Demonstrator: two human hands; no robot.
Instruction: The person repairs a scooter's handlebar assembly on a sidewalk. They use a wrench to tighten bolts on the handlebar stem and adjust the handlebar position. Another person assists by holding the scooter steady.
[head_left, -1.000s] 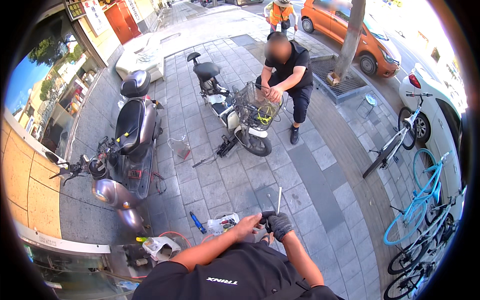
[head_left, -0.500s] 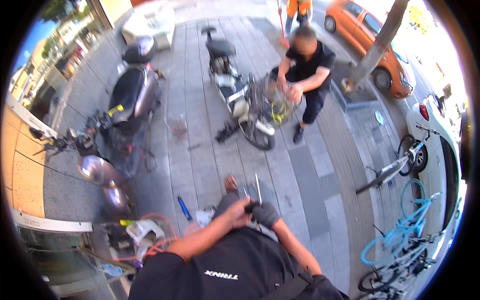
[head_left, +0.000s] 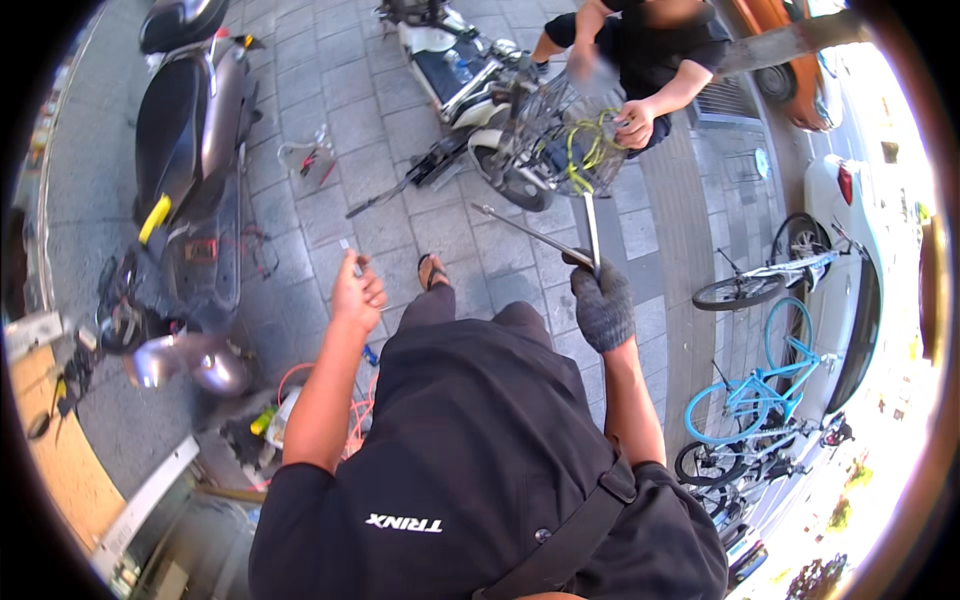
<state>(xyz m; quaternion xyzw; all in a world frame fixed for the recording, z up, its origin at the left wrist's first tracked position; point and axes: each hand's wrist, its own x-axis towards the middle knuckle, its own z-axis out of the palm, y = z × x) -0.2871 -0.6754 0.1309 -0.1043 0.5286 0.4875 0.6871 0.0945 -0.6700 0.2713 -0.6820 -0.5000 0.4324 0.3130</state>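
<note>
My left hand (head_left: 358, 292), bare, is held out at left above the paving. Its fingers are closed on a small thin thing with a pale tip, which I cannot make out. My right hand (head_left: 604, 312), in a dark grey knit glove, grips a screwdriver (head_left: 532, 232) with a long metal shaft and a flat steel bar tool (head_left: 591, 228). Both tools fan out upward from the fist, toward the wire basket (head_left: 575, 125) of a white electric bike (head_left: 455, 85). A yellow-green cord (head_left: 583, 155) hangs in that basket.
A co-worker in black (head_left: 670, 65) crouches beyond the basket, one hand at the cord. A grey scooter (head_left: 185, 140) stands at left. Clear tubing and small parts (head_left: 312, 158) lie on the paving. Right are a light blue bicycle (head_left: 745, 400), another bicycle (head_left: 745, 290) and a white car (head_left: 835, 210).
My hands, together before, are now apart, the left toward the left and the right toward the right with the tools. The view has tilted down, and the electric bike appears nearer.
</note>
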